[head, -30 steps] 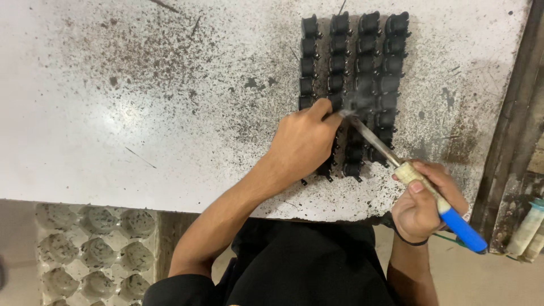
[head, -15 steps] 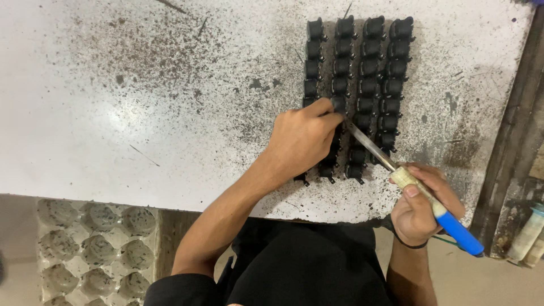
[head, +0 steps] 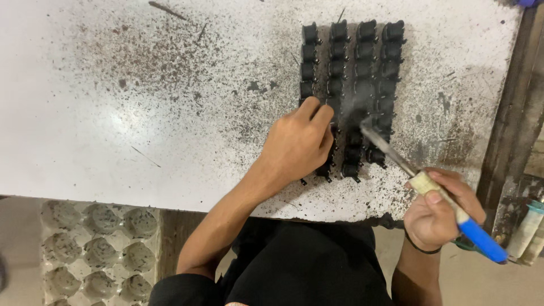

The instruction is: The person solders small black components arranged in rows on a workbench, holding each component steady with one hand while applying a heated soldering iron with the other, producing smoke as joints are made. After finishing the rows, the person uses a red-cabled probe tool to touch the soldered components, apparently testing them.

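Several small black parts (head: 351,73) lie in neat rows on a white, soot-stained table (head: 141,102). My left hand (head: 297,144) rests on the lower left rows, its fingers pinched together on a thin wire at one part. My right hand (head: 436,209) grips a soldering iron (head: 430,190) with a blue handle and a pale collar. Its metal tip reaches up and left to the parts just right of my left fingers, where a faint wisp of smoke rises.
A grey egg tray (head: 96,243) sits below the table's front edge at the lower left. A dark wooden frame (head: 510,124) runs along the table's right side. Some bottles (head: 527,232) stand at the far right. My dark clothing fills the bottom centre.
The iron's tip has shifted slightly along the rows and smoke now rises there. My left hand stays on the parts, its fingers a little further up.
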The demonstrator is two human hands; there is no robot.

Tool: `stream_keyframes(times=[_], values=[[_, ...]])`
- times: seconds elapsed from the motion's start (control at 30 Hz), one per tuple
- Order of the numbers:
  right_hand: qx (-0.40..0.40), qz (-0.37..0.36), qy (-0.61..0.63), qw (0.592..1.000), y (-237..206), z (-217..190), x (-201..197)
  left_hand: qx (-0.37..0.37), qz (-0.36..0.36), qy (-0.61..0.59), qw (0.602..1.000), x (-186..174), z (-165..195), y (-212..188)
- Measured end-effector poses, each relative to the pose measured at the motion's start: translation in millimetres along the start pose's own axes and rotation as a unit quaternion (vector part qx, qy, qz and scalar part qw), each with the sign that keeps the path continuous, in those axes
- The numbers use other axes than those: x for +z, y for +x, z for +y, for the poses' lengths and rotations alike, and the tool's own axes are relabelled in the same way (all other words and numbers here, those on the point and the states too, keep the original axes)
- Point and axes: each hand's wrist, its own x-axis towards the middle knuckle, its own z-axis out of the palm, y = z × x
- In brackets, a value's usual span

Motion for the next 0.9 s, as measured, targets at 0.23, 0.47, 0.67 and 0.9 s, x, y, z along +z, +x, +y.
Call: stream_keyframes(times=[0.23,0.47,0.67,0.9], values=[[-0.024,-0.036,-0.107,0.993,-33,4,6,-0.009,-0.012,0.02,1.0,10,3,-25],[0.01,-0.024,-0.082,0.996,-32,1,14,0.007,-0.061,0.042,0.997,12,4,-17],[0.039,0.001,-0.024,0.999,-35,6,13,0.004,-0.087,0.041,0.995,13,9,-21],[0.033,-0.01,-0.051,0.998,-41,2,17,-0.012,-0.047,-0.046,0.998,6,-3,-23]])
